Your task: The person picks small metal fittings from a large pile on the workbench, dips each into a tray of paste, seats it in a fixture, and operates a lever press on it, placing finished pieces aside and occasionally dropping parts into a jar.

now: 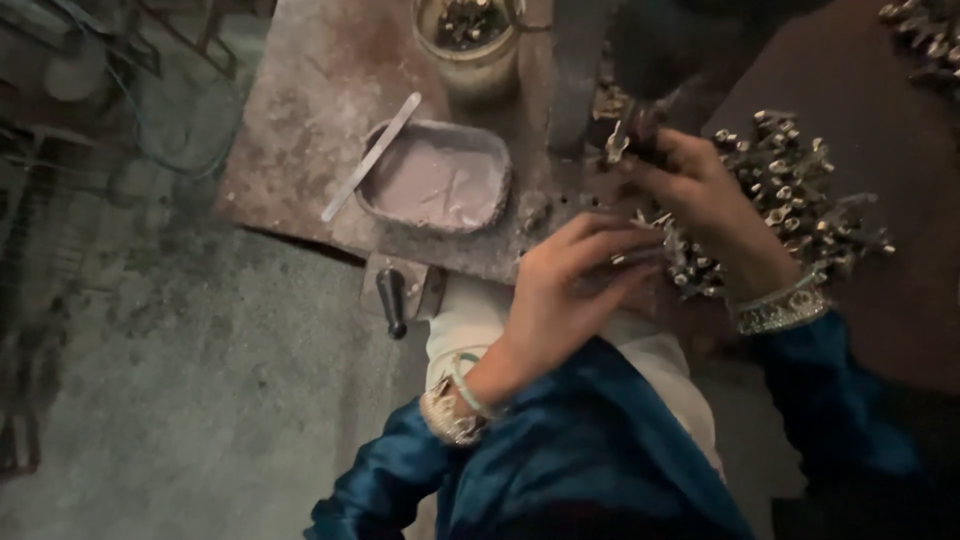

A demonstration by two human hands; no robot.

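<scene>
My left hand [570, 285] reaches over the edge of a rusty metal worktop [300, 120], its fingers closed around a few small silvery metal parts [640, 252]. My right hand [690, 175] is further in, pinching one small metal part [615, 145] close to a dark upright machine piece [575, 70]. A heap of the same small shiny metal parts [800, 190] lies just right of both hands. Both wrists wear bangles and blue sleeves.
A shallow oval metal tray [385, 195] of pale paste sits on the worktop with a flat metal strip [370, 157] leaning on its rim. A jar [467, 45] stands behind it. A dark handle [391, 300] hangs below the edge. Concrete floor lies left.
</scene>
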